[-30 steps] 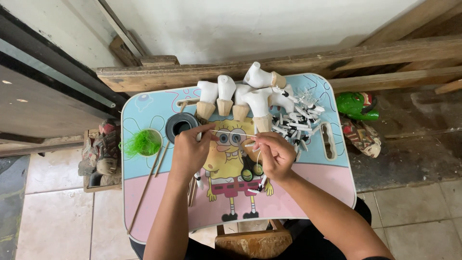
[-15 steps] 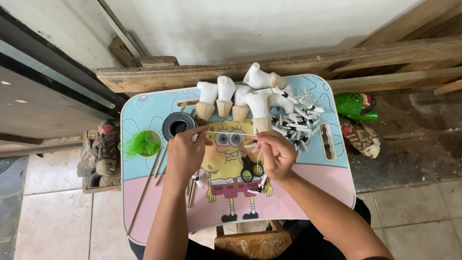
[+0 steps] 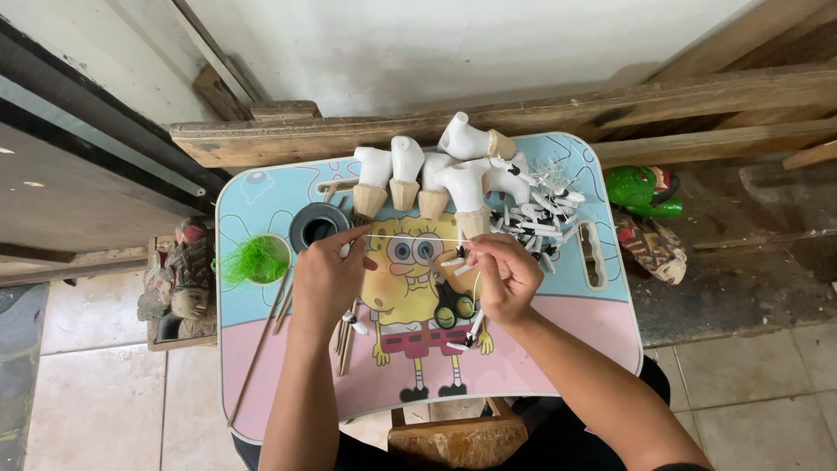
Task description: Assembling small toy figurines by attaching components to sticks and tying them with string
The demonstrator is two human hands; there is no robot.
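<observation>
A thin white thread (image 3: 418, 239) is being held stretched pretty tight between both hands, just above the small table (image 3: 270, 366) with the cartoon print on a blue and pink top. The left hand (image 3: 327, 277) is closed, one end of the thread pinched between thumb and fingertips right next to the black ring-shaped roll (image 3: 317, 225). The right hand (image 3: 506, 275) is closed too, the other end pinched, and a bit of thread can be seen hanging down from it. Lined up along the far edge of the table are white carved figures (image 3: 436, 170) with bare wooden bases, and just right of them a messy pile of small white and black pieces (image 3: 536, 214) is spread out. A little tuft of bright green fibre (image 3: 253, 259) is sitting in a cup at the left side, with thin wooden sticks (image 3: 261, 340) lying beside it. A carved wooden mask (image 3: 179, 283) is parked on the floor left of the table, and a green toy (image 3: 643, 190) off to the right.
</observation>
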